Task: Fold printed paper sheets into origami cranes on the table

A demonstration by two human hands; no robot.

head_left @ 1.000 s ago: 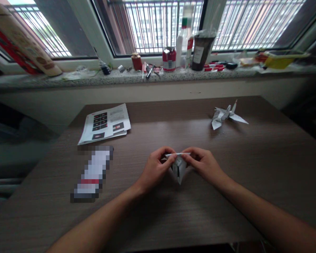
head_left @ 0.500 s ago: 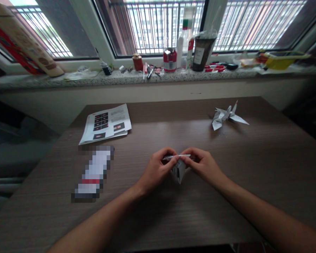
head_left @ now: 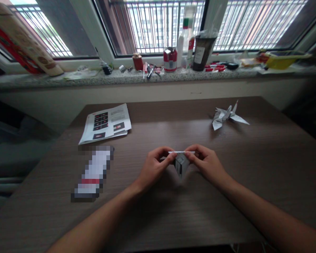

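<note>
Between my two hands is a small piece of folded paper (head_left: pixel 181 164), white with dark print, its straight edge on top and its point toward me. My left hand (head_left: pixel 156 164) pinches the upper left corner between thumb and fingers. On the other side, my right hand (head_left: pixel 205 160) grips the upper right corner in the same way. The fingertips behind the paper are partly hidden. Farther off to the right, a folded paper crane (head_left: pixel 228 115) rests on the table.
Printed sheets (head_left: pixel 106 123) lie at the table's back left, with a blurred-out phone (head_left: pixel 93 174) nearer me. Along the windowsill (head_left: pixel 89 82) stand a red can (head_left: pixel 170 59), a dark lidded cup (head_left: pixel 202 52), a bottle and a yellow container (head_left: pixel 280 61).
My hands have moved slightly apart and a little upward along the paper's top edge. More of its printed face shows between my thumbs.
</note>
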